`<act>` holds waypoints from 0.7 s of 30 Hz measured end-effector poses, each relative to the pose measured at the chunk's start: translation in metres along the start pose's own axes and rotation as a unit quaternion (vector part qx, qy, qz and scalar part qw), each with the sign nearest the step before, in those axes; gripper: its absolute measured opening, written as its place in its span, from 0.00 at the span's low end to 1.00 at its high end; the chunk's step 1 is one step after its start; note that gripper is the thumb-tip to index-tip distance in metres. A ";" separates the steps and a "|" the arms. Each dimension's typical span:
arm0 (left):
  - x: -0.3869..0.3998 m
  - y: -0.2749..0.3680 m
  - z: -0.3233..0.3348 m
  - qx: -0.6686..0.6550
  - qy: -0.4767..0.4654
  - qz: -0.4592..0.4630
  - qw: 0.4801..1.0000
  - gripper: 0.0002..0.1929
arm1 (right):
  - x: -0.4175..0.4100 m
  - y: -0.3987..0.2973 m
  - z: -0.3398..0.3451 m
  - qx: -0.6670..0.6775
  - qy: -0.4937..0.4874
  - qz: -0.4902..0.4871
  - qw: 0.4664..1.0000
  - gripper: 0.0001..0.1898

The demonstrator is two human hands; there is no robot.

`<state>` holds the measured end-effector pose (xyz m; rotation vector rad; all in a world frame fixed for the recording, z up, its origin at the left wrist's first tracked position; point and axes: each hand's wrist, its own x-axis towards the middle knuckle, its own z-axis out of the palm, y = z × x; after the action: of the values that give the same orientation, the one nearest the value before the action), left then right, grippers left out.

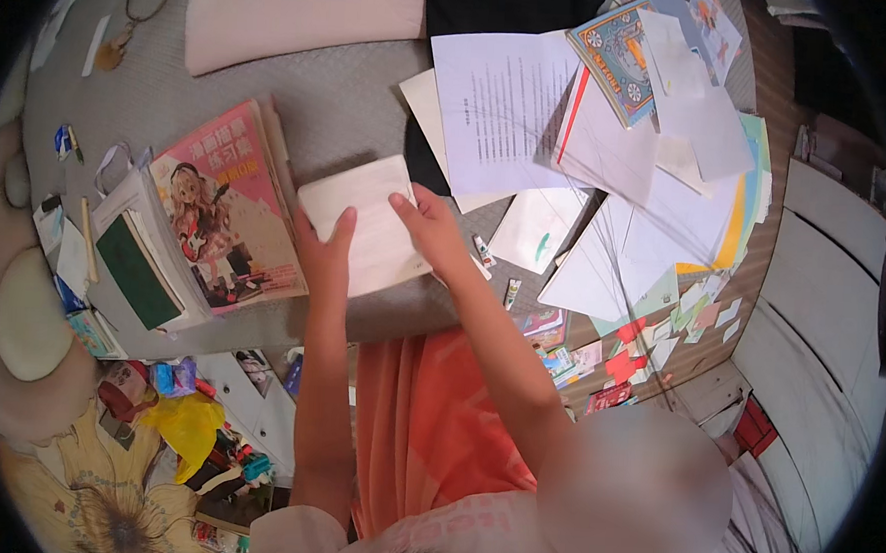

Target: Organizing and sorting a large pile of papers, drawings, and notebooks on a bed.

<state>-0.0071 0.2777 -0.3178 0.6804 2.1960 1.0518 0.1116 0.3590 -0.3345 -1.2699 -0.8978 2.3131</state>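
Note:
Both my hands hold a small book with blank-looking, cream-white pages (367, 227) above the grey quilted surface. My left hand (328, 244) grips its lower left side, the thumb lying on the page. On the right edge, my right hand (427, 227) has its thumb on top and fingers beneath. Just left of it lies a stack topped by a pink comic-drawing book (228, 213) with an anime figure on its cover. A dark green notebook (139, 272) rests on white papers beyond that. The printed sheet (497, 106) lies to the upper right.
Loose papers, a blue Frozen book (616, 60) and white folded sheets (610, 248) spread at right. Two small paint tubes (512, 294) lie near my right forearm. A pale pink cushion or folded cloth (299, 14) is at the far edge. Cards and paper scraps (627, 354) cover the right side.

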 end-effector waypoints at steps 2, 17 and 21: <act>-0.019 0.000 0.001 -0.169 -0.003 -0.153 0.974 0.32 | -0.011 0.007 -0.008 -0.038 -0.010 0.013 0.999 0.17; -0.025 -0.043 -0.024 -0.217 0.074 -0.289 0.929 0.24 | -0.034 -0.025 -0.063 -0.545 0.159 -0.301 0.767 0.19; 0.031 0.028 -0.018 -0.251 0.112 -0.251 0.928 0.24 | -0.012 -0.042 -0.138 -0.705 0.227 -0.254 0.622 0.36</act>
<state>-0.0362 0.3045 -0.2951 -0.2321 1.9856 1.3704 0.2349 0.4328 -0.3542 -1.5243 -2.5451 0.4144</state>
